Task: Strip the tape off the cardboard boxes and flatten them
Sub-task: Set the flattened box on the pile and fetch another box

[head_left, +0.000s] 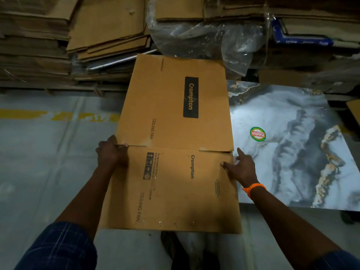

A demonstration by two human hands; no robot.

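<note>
A flattened brown cardboard box [175, 133] printed "Crompton" and "CEILING FAN" lies in front of me, its far flap stretched toward the stacks behind. My left hand [112, 152] grips the box's left edge at the slit between flap and body, fingers curled over the edge. My right hand [240, 168] rests on the right edge of the box near the other slit, fingers straight, thumb on the cardboard and index finger pointing away. Small bits of clear tape residue [161, 222] show near the box's near edge.
A marble-patterned sheet [292, 143] with a round green-and-red sticker [257, 134] lies to the right, partly under the box. Stacks of flattened cardboard [39, 45] and a clear plastic bag [210, 38] stand behind. Grey floor with a yellow line [29, 114] is on the left.
</note>
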